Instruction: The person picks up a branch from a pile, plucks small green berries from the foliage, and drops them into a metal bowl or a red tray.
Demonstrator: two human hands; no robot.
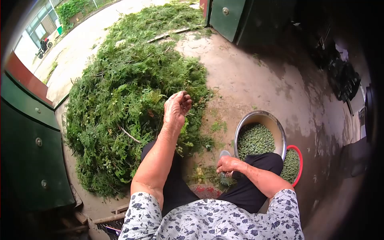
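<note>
My left hand (177, 107) is raised in front of a big heap of green conifer branches (132, 96). Its fingers are curled in, and whatever they may hold is too small to make out. Low by my right knee, my right hand (229, 164) is closed with its fingers pointing down and inward; its grip is hidden. Loose green sprigs (222, 180) show just below that hand. A steel basin (282, 128) of small round green cones (256, 140) stands beyond the right knee, which covers part of its near rim.
A red-rimmed container (300, 170) with more green cones stands to the right of the basin. Scattered bits of greenery lie on the concrete floor (224, 76). Green metal doors (32, 156) stand at left and at the top (226, 20). Dark bags (344, 78) lie at far right.
</note>
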